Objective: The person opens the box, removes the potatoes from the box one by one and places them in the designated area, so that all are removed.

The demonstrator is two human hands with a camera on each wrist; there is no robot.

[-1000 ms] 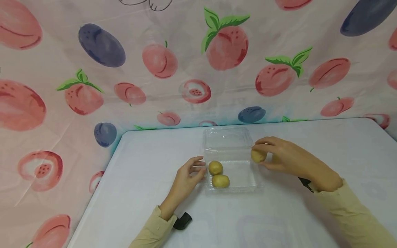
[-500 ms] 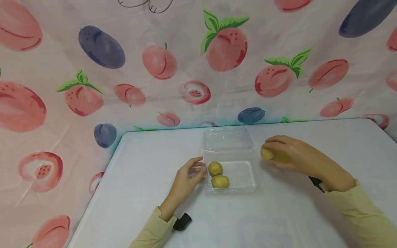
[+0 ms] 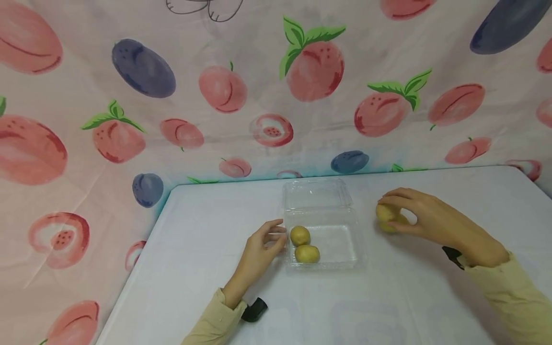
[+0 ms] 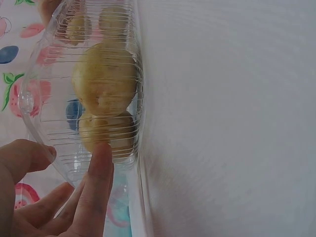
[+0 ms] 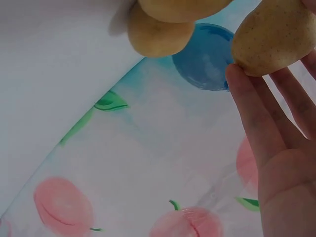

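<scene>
A clear plastic clamshell box (image 3: 338, 239) lies with its lid (image 3: 316, 194) tipped back. Two potatoes sit along its left side, one round (image 3: 300, 235) and one oval (image 3: 307, 254). My left hand (image 3: 260, 244) rests at the box's left wall with relaxed fingers; in the left wrist view its fingertips (image 4: 101, 153) meet the ribbed plastic. Right of the box, my right hand (image 3: 418, 215) holds a potato (image 5: 274, 37) between fingers and thumb. Close by it in the right wrist view are two more potatoes, a larger one (image 5: 185, 7) and a smaller one (image 5: 160, 37).
The white-covered table (image 3: 215, 225) stretches out on both sides of the box. Behind its far edge hangs a cloth backdrop (image 3: 241, 38) printed with peaches and plums. A black wrist camera (image 3: 254, 310) sits below the left sleeve.
My right hand has moved right with the potato, from the box's right edge to beside the other loose potatoes. The left hand and the box have stayed in place.
</scene>
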